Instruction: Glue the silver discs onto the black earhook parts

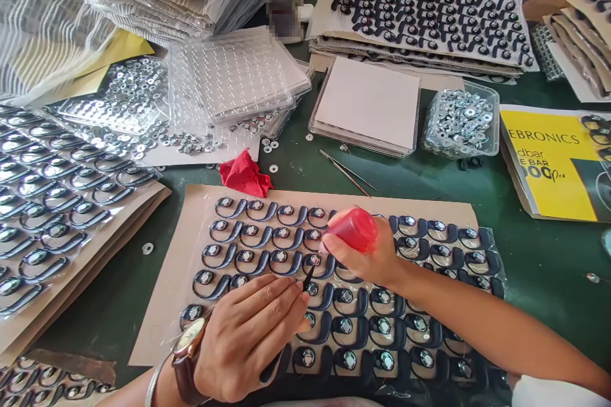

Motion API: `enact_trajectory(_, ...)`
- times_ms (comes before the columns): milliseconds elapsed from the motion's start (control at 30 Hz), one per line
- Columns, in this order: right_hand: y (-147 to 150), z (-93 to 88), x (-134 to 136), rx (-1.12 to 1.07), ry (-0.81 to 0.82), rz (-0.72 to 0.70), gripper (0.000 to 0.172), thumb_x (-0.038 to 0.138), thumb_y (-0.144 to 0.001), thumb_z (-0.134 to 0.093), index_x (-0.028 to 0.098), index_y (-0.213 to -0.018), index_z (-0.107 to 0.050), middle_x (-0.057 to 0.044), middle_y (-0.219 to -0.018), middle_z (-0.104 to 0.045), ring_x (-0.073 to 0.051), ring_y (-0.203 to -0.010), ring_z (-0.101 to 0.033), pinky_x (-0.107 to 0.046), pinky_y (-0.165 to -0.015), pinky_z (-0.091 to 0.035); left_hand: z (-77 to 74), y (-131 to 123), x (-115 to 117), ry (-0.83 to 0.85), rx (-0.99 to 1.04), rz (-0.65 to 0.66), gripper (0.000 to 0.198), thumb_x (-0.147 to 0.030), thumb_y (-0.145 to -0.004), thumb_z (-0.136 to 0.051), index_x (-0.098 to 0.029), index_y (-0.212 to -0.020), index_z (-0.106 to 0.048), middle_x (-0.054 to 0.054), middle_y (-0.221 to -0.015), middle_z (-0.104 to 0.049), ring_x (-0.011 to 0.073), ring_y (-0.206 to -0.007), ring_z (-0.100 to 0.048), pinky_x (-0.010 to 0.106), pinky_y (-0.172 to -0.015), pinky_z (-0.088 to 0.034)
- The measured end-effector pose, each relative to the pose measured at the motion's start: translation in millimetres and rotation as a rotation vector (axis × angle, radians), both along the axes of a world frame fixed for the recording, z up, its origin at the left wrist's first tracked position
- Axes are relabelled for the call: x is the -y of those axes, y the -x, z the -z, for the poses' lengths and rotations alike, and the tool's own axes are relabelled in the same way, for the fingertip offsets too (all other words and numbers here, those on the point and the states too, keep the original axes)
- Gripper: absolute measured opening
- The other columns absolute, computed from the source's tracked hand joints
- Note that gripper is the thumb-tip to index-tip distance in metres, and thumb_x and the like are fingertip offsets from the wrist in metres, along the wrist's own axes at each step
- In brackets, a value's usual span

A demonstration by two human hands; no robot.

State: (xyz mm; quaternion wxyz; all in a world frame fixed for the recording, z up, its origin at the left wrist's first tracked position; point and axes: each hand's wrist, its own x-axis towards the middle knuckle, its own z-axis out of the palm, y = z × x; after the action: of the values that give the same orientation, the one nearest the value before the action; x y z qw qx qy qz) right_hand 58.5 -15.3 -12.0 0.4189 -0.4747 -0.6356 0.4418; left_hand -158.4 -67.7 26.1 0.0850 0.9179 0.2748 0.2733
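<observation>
The bench [420, 184] carries a cardboard sheet [167, 292], taken here as landmark, set with rows of curved black pieces, each bearing a silvery disc. The left hand [252, 337] is over the sheet's near-left part, fingers closed round a dark pointed tool; the right hand [377, 261] is over its middle, wrapped round a red bottle [356, 229]. The bottle's base faces up toward the sheet's right side and its other end slants down to the left; its outlet is not clearly visible. The tool [309, 277] shows its long axis slanting away toward the sheet's far side, point at one disc [312, 260] near the middle. That disc lies beyond and right of the left hand, nearer and left of the right; the tool's point is closest. Actual contact cannot be confirmed.
</observation>
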Motion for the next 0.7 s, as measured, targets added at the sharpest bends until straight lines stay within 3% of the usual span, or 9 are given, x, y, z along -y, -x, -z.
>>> enact_trajectory(367,0.5,4.4,1.2,0.027,0.012,-0.031,0.016,0.033,-0.08,-0.071,0.02,-0.078,-0.061,-0.001,-0.065,-0.068,-0.014,-0.057,-0.063,-0.025,-0.06,-0.054,0.6,-0.2,1.3,0.008,0.035,-0.021,0.023,-0.011,-0.089,-0.05,-0.006,-0.099,-0.07,0.009,-0.096,-0.075,0.0208,-0.094,-0.071,0.032,-0.082,-0.06)
enact_trajectory(700,-4.5,-0.9,1.1,0.079,0.081,-0.065,0.028,0.04,-0.087,-0.063,0.018,-0.071,-0.063,-0.003,-0.058,-0.063,-0.014,-0.053,-0.058,-0.027,-0.057,-0.05,3.6,1.0,0.1,0.097,0.093,-0.052,0.024,-0.006,-0.084,-0.054,-0.007,-0.103,-0.068,0.009,-0.096,-0.074,0.0192,-0.092,-0.07,0.032,-0.084,-0.058)
